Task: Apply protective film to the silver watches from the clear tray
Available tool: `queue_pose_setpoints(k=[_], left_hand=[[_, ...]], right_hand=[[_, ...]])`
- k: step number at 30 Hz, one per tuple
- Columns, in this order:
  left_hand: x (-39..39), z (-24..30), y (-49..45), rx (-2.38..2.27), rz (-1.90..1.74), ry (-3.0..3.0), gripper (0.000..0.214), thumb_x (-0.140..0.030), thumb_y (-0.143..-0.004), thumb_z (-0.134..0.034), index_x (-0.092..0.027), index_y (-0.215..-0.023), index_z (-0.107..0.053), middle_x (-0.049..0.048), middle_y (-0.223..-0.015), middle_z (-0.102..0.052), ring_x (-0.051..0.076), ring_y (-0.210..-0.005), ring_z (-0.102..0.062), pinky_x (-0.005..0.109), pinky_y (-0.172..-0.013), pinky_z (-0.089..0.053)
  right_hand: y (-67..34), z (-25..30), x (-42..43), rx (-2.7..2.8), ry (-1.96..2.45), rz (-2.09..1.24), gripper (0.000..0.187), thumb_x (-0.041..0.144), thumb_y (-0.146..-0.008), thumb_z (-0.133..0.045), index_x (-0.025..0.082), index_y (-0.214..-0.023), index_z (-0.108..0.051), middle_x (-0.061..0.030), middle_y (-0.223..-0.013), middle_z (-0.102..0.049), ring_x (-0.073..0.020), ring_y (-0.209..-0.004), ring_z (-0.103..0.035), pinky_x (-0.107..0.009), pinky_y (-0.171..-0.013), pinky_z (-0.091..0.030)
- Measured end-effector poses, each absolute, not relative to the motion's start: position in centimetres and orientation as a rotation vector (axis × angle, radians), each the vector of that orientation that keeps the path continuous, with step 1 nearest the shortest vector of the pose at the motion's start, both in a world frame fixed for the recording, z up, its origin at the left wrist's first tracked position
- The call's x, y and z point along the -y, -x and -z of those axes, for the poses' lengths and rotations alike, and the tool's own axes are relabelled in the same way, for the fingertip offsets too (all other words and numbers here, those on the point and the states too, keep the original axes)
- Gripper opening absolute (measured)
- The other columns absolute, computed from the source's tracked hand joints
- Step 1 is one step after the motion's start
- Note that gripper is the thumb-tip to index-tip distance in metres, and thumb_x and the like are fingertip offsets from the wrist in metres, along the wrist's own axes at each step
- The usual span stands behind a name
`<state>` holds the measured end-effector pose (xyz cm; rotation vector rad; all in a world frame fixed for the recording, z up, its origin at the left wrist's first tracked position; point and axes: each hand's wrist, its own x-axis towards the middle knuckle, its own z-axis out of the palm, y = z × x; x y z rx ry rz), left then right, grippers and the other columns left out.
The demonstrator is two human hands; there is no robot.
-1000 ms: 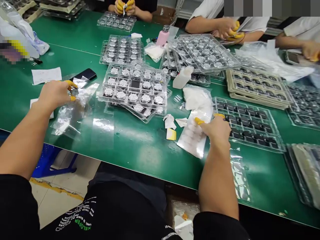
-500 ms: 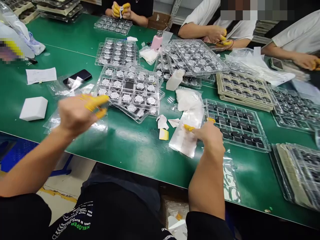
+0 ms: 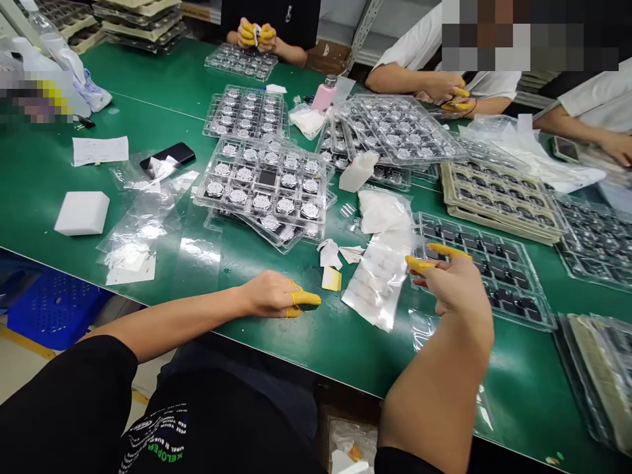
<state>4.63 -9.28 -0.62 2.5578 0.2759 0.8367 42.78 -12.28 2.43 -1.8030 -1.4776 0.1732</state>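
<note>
My left hand (image 3: 276, 295), with yellow finger cots, is closed just above the table near its front edge. A small dark flat piece (image 3: 310, 307) shows under its fingertips; its exact kind is unclear. My right hand (image 3: 451, 280), also in yellow cots, is over the left side of a clear tray of dark square pieces (image 3: 511, 299). Its thumb and forefinger are apart, with nothing visible between them. Left of it lie a white cloth pad (image 3: 382, 210) and a clear plastic sheet (image 3: 372, 289). A small yellow pad (image 3: 332, 278) lies between my hands.
Stacked clear trays of round silvery parts (image 3: 261, 184) sit ahead, with more trays (image 3: 405, 128) behind. A white bottle (image 3: 358, 171), a pink bottle (image 3: 324, 94), a phone (image 3: 170, 157) and a white foam block (image 3: 82, 212) stand or lie around. Co-workers' hands (image 3: 257, 34) are across the table.
My left hand has moved right and nearer to me, away from the tray stack's left side. My right hand has moved right, from the plastic sheet to the dark-piece tray, its fingers now apart.
</note>
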Motion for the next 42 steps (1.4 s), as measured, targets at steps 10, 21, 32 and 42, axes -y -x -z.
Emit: queue_pose_setpoints(k=[10, 21, 32, 42], left_hand=[[18.1, -4.9, -6.0, -0.424, -0.535, -0.897, 0.075, -0.024, -0.038, -0.102, -0.013, -0.105, -0.073, 0.0109, -0.101, -0.077, 0.018, -0.084, -0.073, 0.030, -0.081, -0.058], [16.1, -6.1, -6.6, -0.551, -1.093, -0.631, 0.073, -0.018, -0.045, -0.100, -0.017, -0.108, -0.063, 0.0114, -0.115, -0.078, 0.021, -0.094, -0.076, 0.033, -0.088, -0.060], [13.3, -9.9, -1.2, -0.549, -0.814, -1.590, 0.053, -0.027, -0.064, -0.091, -0.013, -0.112, -0.073, 0.0110, -0.103, -0.078, 0.021, -0.092, -0.075, 0.032, -0.086, -0.062], [13.8, -9.0, 0.3, -0.260, -0.974, -2.269, 0.028, -0.023, -0.090, -0.072, -0.019, -0.118, -0.070, 0.0088, -0.115, -0.078, 0.018, -0.113, -0.073, 0.043, -0.118, -0.049]], right_hand=[[-25.3, -8.6, 14.8, 0.438, 1.126, -0.432, 0.026, 0.013, -0.071, -0.075, 0.015, -0.096, -0.068, 0.0008, -0.088, -0.060, -0.0118, -0.079, -0.072, -0.028, -0.084, -0.062], [-11.0, -2.9, 24.7, 0.362, 1.130, -0.472, 0.017, 0.026, -0.091, -0.068, 0.026, -0.107, -0.063, -0.0001, -0.100, -0.065, -0.0203, -0.099, -0.073, -0.051, -0.106, -0.053], [-19.0, -0.7, 26.8, 1.014, 1.317, -0.188, 0.049, 0.050, -0.089, -0.057, 0.027, -0.132, -0.062, -0.0132, -0.126, -0.063, -0.0359, -0.119, -0.064, -0.061, -0.099, -0.052], [-17.7, 0.2, 25.2, 1.031, 1.381, -0.503, 0.024, 0.035, -0.081, -0.077, 0.022, -0.101, -0.077, -0.0072, -0.103, -0.079, -0.0255, -0.097, -0.075, -0.044, -0.091, -0.060]])
